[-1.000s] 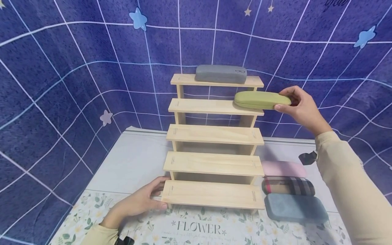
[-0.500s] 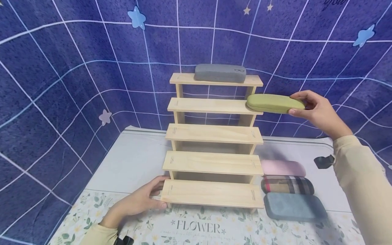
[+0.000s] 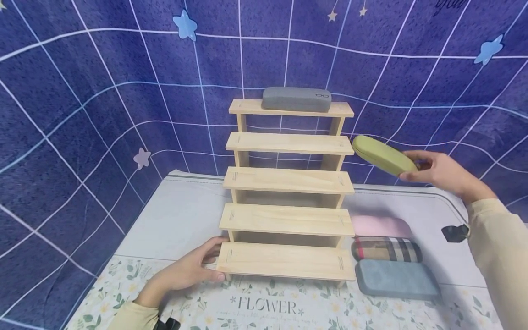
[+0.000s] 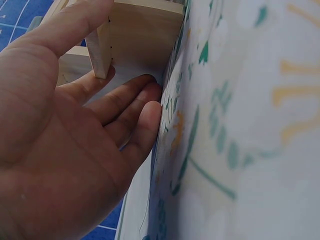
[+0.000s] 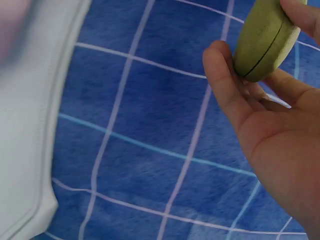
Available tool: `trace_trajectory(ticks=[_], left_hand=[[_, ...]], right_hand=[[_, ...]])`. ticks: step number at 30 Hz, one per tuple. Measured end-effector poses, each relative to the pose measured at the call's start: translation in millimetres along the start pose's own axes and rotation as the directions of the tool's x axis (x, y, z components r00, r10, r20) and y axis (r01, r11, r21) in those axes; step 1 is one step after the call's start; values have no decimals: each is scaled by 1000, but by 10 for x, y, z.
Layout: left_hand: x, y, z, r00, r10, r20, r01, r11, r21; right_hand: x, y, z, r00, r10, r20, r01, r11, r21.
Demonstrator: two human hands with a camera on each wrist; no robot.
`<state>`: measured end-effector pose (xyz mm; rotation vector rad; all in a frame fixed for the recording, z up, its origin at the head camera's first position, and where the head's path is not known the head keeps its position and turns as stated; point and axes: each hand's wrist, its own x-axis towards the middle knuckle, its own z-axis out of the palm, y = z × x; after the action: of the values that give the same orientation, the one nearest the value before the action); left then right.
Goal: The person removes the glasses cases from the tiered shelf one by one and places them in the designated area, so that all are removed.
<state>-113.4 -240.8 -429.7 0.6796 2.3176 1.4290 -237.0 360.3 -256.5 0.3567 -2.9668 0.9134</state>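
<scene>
My right hand (image 3: 443, 173) pinches one end of a green glasses case (image 3: 382, 155) between thumb and fingers. The case hangs in the air right of a wooden stepped rack (image 3: 288, 178), tilted, its far end close to the second board from the top. In the right wrist view the green case (image 5: 265, 42) sits between thumb and fingertips. My left hand (image 3: 185, 270) holds the left end of the rack's lowest step, thumb at the front. In the left wrist view the left hand (image 4: 75, 130) has thumb and index finger on either side of the rack's leg (image 4: 100, 50).
A grey glasses case (image 3: 296, 99) lies on the top board. Right of the rack, a pink case (image 3: 381, 226), a plaid case (image 3: 387, 249) and a blue-grey case (image 3: 398, 278) lie in a column on the floral cloth (image 3: 198, 311). A blue curtain (image 3: 103, 91) stands behind.
My right hand has carried the green case rightward and down, off the second board, and its near end now dips. The left hand and the rack stay in place.
</scene>
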Motion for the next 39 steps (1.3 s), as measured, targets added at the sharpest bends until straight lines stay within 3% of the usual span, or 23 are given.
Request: trace_trajectory(ticks=[3,8,15,26,29,35,39], left_hand=[[6,-2,6,1000,6,2,-6,1000,7],[13,-12,0,1000,7,1,-7,1000,1],[4,-23,1,1000,-4,-3,4,1000,6],[11,-17,-17,1000,-17,-1,17,1000,4],[15,-17,-13,1000,-22,-2,22,1000,4],[16,-32,-13,1000,-23,-1,23,1000,0],[10,-43,-17,1000,-25,0,25,1000,-1]], right_hand=[[-55,137,93,998,2,55,2,998,-63],[-108,396,331,997,-33,75,43,990,-135],[-71,665,711,990,-96,105,106,990,-93],[65,761,893,971,-172,167,192,974,-116],[107,781,906,969,-135,209,155,984,-85],[144,786,967,957,5,291,1,1000,-21],[146,774,1007,960,-5,282,18,999,-46]])
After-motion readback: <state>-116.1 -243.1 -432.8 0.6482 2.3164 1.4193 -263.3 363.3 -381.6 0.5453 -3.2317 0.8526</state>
